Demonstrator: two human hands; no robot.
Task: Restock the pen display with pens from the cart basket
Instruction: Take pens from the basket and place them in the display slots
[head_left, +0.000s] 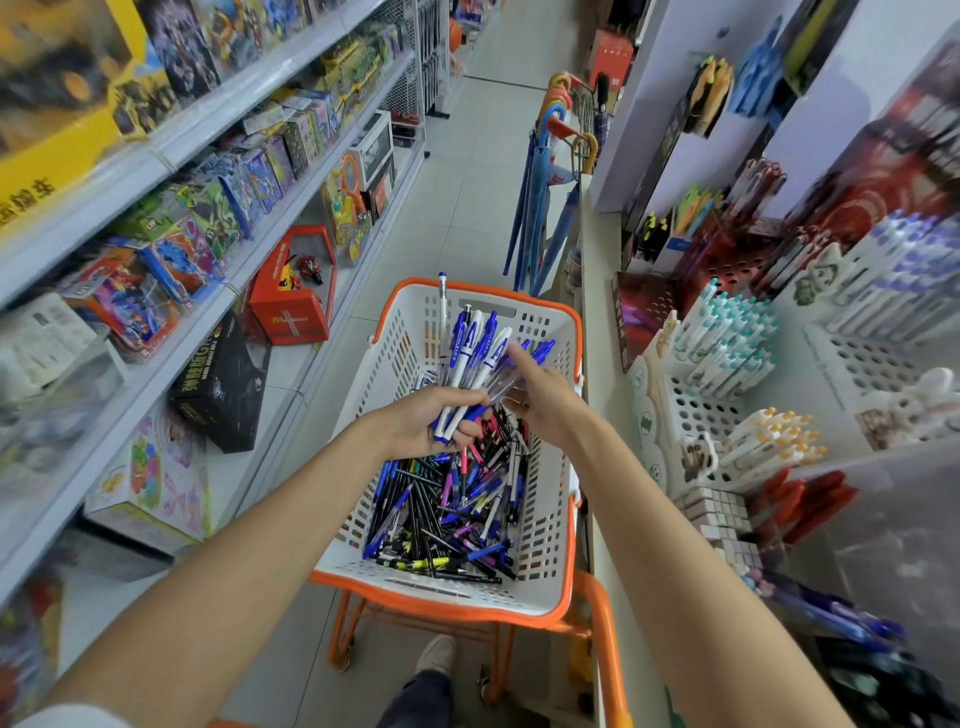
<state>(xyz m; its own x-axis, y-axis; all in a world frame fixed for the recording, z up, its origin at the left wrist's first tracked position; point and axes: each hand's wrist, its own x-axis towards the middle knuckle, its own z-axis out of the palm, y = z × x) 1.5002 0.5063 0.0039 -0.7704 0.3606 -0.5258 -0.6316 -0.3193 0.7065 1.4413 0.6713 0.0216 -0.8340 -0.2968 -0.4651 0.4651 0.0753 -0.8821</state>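
A white basket with an orange rim (558, 525) rides on an orange cart and holds a loose pile of several pens (457, 509) in blue, black, pink and yellow. Above the pile, my left hand (434, 418) grips a fanned bundle of white-and-blue pens (475, 353). My right hand (543, 402) is beside it, fingers pinched on clear blue-capped pens (519, 364) at the bundle's right side. The pen display (727, 364) stands on the counter to the right, with white perforated holders partly filled with teal-, yellow- and blue-capped pens.
Toy shelves (208, 260) line the left of the aisle. Umbrellas (545, 218) lean against the counter's far end. Red pens (810, 499) and small white cubes (719, 514) lie on the counter near the display. My shoe (436, 654) shows under the cart.
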